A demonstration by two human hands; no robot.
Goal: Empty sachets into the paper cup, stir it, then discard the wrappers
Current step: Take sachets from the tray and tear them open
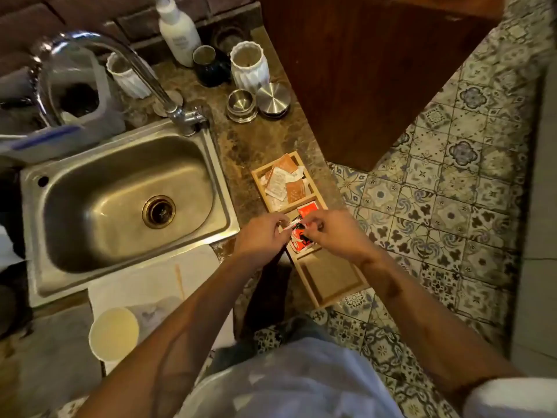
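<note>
A small red-and-white sachet (pixel 294 225) is pinched between my left hand (pixel 261 236) and my right hand (pixel 328 233), one at each end, above a wooden tray (pixel 331 282). The tray's far compartment holds several brown and white sachets (pixel 284 182); its middle one holds red sachets (pixel 306 211). A white paper cup (pixel 114 333) stands open at the lower left on the counter, well away from both hands. A thin wooden stirrer (pixel 180 280) lies on a white sheet (pixel 144 282) near the cup.
A steel sink (pixel 120 200) with a curved tap (pixel 126 64) fills the left. Behind the tray stand white ribbed jars (pixel 249 66), a white bottle (pixel 177 31), a dark cup (pixel 209 66) and steel tins (pixel 256 102). The counter edge drops to patterned floor tiles (pixel 452 191) on the right.
</note>
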